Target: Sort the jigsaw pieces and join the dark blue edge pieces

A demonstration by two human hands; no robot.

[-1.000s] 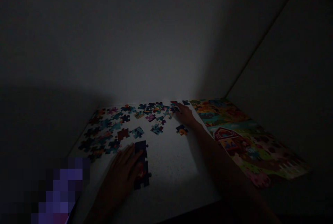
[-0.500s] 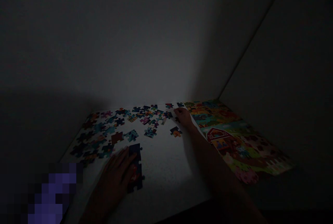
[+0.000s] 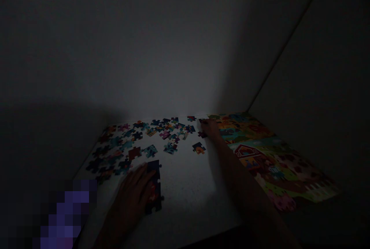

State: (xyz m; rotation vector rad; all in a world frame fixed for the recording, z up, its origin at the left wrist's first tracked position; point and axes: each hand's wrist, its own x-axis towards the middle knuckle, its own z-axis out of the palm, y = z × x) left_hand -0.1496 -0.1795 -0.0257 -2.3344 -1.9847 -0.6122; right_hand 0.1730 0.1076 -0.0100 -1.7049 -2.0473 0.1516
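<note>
The scene is very dark. My left hand (image 3: 133, 192) lies flat, fingers stretched out, on a dark strip of joined puzzle pieces (image 3: 154, 187) at the near left of a white table (image 3: 187, 187). My right hand (image 3: 210, 128) reaches to the far edge, its fingertips at a small dark piece (image 3: 202, 121) beside the picture sheet; whether they grip it is unclear. Several loose colourful puzzle pieces (image 3: 138, 141) are scattered across the far left. A single orange-and-dark piece (image 3: 199, 148) lies apart near my right forearm.
A colourful farm picture sheet (image 3: 266, 156) with a red barn covers the table's right side. Plain walls meet in a corner behind the table. A blurred purple patch (image 3: 65, 218) sits at the lower left.
My right hand moved slightly right, from the scattered pieces toward the sheet's top-left corner. My left hand stayed on the joined strip. The view shifted a little.
</note>
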